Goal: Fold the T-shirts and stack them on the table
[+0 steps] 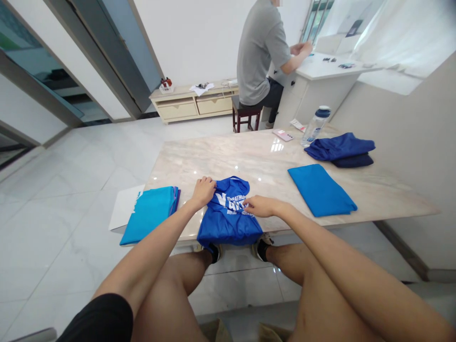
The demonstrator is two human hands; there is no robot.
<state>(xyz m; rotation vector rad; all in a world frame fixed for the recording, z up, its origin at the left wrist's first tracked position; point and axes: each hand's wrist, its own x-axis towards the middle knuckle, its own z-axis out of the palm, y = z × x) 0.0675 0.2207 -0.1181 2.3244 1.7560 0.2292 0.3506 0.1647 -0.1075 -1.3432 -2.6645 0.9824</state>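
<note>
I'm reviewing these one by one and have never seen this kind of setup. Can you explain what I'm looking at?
There is no machine here, just a seated person working bare-handed. The single picture comes from a camera on their head, looking forward and down, so their own arms and legs show.

The left hand touches the upper left edge of a blue garment with white lettering; the right hand is at its right side. Whether either grips the fabric is hard to tell.

Also on the table are turquoise folded cloth to the left and, to the right, a folded blue cloth, a dark blue pile and a bottle.
</note>
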